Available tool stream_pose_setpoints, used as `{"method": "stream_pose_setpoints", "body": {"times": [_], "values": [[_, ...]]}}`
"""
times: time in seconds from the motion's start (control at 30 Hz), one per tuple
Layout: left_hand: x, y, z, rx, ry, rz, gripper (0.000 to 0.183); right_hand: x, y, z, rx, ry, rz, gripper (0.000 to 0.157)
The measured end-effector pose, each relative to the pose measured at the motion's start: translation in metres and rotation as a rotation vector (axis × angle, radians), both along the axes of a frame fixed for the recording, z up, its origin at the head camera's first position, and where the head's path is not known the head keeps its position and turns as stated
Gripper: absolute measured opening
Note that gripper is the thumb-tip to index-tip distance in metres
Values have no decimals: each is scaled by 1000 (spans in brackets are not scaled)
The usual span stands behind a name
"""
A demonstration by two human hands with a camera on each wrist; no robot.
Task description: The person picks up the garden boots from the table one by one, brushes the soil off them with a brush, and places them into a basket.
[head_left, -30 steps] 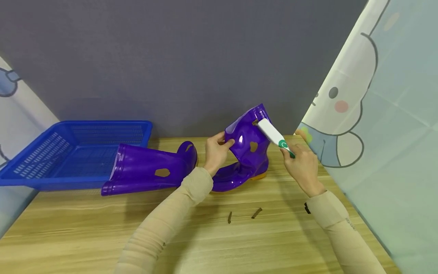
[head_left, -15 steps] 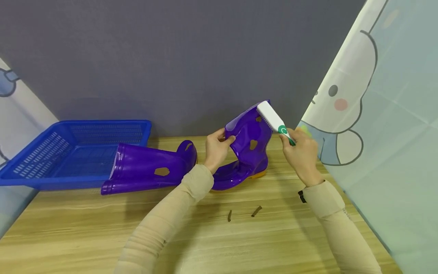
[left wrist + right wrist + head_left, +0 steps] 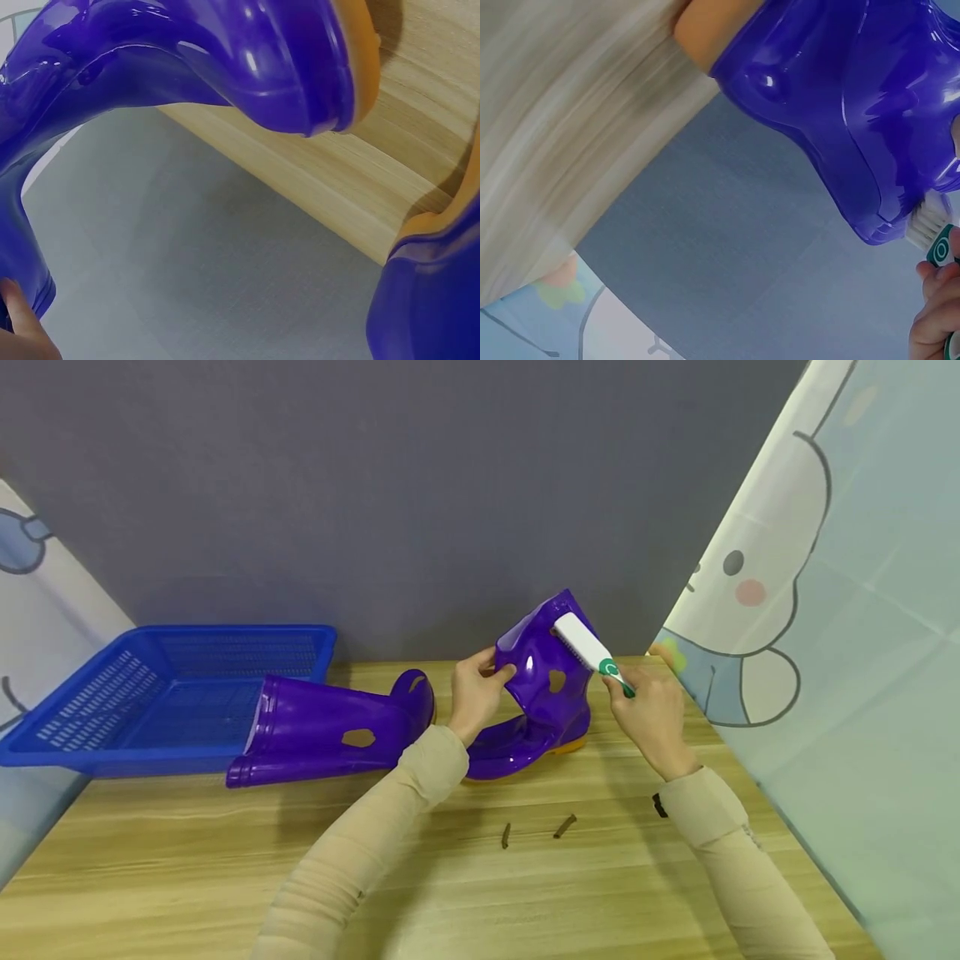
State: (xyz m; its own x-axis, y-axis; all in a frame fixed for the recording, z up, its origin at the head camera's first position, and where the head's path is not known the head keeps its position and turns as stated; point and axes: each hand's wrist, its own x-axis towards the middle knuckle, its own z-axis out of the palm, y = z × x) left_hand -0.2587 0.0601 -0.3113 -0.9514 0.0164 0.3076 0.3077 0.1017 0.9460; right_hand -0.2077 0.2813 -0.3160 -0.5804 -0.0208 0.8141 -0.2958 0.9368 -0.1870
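Observation:
A glossy purple rain boot (image 3: 536, 681) with an orange sole stands on the wooden table, its shaft bent over. My left hand (image 3: 476, 693) pinches the boot's top edge, thumb on the outside; in the left wrist view only a bit of that hand (image 3: 26, 330) shows at the lower left. My right hand (image 3: 652, 710) grips the green handle of a white scrub brush (image 3: 583, 642). The bristles (image 3: 930, 219) press on the shaft near its top, partly over a brown patch. Another brown patch (image 3: 557, 680) shows lower on the shaft.
A second purple boot (image 3: 330, 727) lies on its side at the left, with a brown patch on its shaft. Behind it sits a blue plastic basket (image 3: 225, 753). Two small brown sticks (image 3: 566, 827) lie on the table (image 3: 480, 910) in front. A grey wall rises behind.
My right hand moves the brush up to the boot's top edge, then back down onto the shaft. The boot's top straightens a little and bends again. My left hand keeps its hold.

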Motion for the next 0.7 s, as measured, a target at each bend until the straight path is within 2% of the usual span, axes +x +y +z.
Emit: {"method": "stream_pose_setpoints", "body": {"times": [0.7], "values": [[0,-2,0,-15,-20,-4,29,6,5,-6,5,-36,-6,20]]}}
